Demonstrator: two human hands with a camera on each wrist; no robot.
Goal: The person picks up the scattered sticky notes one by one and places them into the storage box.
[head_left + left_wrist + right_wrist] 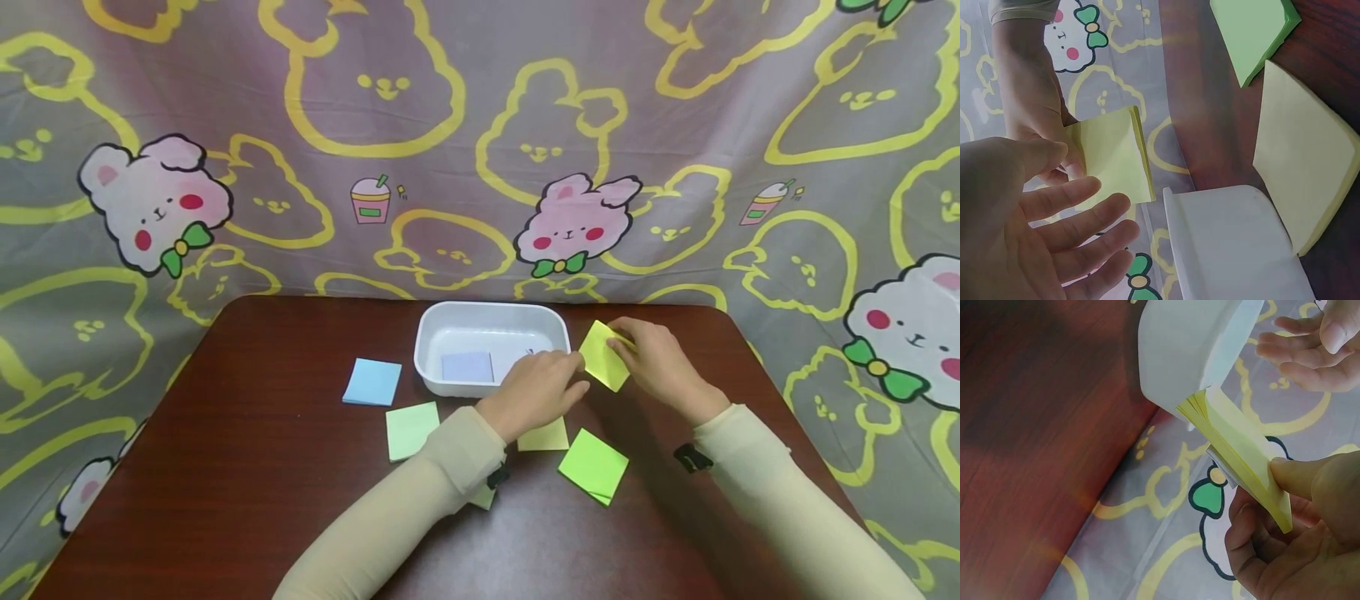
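My right hand [663, 362] pinches a yellow sticky-note pad [602, 360] between thumb and fingers, lifted just right of the white plastic tray [491, 309]. In the right wrist view, the sheets of the pad [1241, 450] fan apart slightly at the far end, and a small greyish-white piece [1222, 465] shows on its underside. Above the tray's front right corner is my left hand [534, 393], its fingers [1085, 234] spread loosely beside the pad with nothing in them. A lavender pad [467, 367] lies in the tray; the left hand partly hides something pale to its right.
On the brown table [247, 467] lie a light blue pad [372, 382], a mint green pad [408, 429], a pale yellow pad [545, 437] and a bright green pad [594, 467]. Another pad [484, 497] is mostly under the left forearm. A patterned curtain [450, 192] hangs behind.
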